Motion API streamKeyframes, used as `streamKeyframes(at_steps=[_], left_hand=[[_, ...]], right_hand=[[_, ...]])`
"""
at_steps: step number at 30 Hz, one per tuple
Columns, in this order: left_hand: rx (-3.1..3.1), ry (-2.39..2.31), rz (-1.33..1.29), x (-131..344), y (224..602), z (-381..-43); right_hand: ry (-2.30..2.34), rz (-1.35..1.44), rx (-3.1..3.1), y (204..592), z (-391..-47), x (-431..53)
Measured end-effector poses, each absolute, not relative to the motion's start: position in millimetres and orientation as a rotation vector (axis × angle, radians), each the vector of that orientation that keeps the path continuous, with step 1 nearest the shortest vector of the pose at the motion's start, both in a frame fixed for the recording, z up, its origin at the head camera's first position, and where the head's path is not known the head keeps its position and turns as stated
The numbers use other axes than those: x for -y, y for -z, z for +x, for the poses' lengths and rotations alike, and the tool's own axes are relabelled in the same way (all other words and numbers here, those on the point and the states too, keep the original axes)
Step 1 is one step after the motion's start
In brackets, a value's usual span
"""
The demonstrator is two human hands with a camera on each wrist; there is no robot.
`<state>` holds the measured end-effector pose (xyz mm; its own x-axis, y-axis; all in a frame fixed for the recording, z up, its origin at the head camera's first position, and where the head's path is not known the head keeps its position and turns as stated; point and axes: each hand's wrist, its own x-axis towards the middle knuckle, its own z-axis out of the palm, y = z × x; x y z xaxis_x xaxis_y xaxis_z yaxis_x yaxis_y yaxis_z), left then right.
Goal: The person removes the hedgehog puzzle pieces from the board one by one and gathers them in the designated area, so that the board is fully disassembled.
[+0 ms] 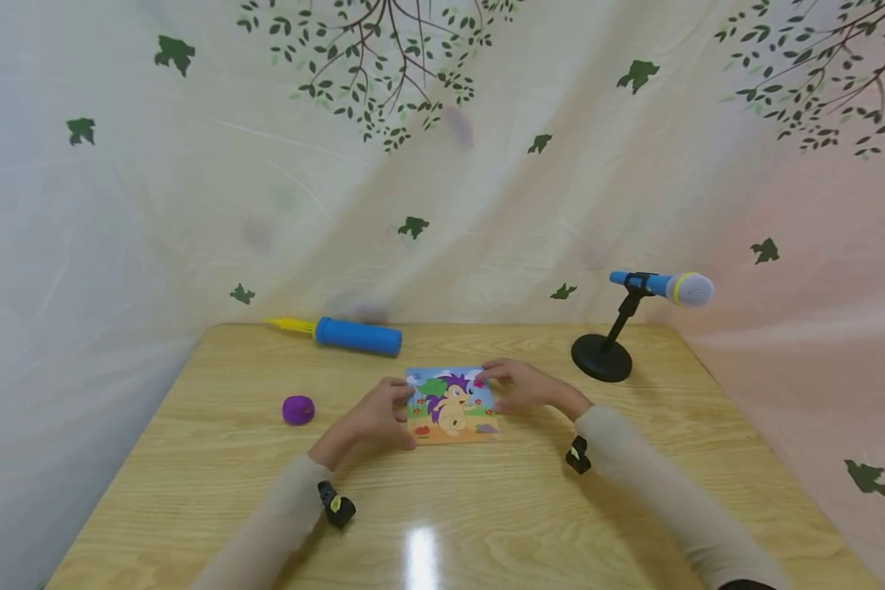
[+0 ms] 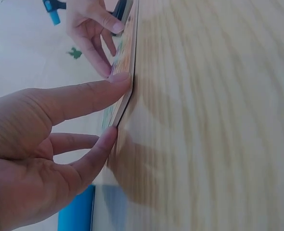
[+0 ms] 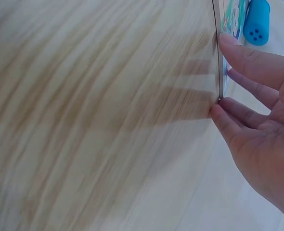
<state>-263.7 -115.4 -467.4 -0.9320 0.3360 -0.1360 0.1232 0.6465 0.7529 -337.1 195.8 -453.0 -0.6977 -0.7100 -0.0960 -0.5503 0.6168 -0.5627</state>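
Note:
A flat picture board (image 1: pixel 453 407) with a cartoon hedgehog lies face up on the wooden table, between both hands. At its left side, my left hand (image 1: pixel 378 414) holds the edge, thumb toward the near corner and fingers farther up. The left wrist view shows the thumb and a fingertip on either side of the board's rounded corner. Across from it, my right hand (image 1: pixel 519 383) grips the right edge, with fingers by the far corner. In the right wrist view, the thumb (image 3: pixel 252 57) presses the board's edge and fingertips meet its corner.
A blue hand pump (image 1: pixel 359 337) with a yellow nozzle lies at the table's back left. Left of my left hand sits a small purple ball-like lump (image 1: pixel 298 410). A blue microphone (image 1: pixel 664 287) on a black stand (image 1: pixel 601 358) stands at the back right, before a leaf-printed curtain (image 1: pixel 487 188).

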Motion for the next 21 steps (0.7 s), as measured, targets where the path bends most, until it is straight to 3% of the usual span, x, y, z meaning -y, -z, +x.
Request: streamKeyframes(at_steps=[21], left_hand=[[-2.537, -1.243, 0.364, 164, 463, -268]], right_hand=[[0.753, -0.956, -2.518, 454, -346, -148]])
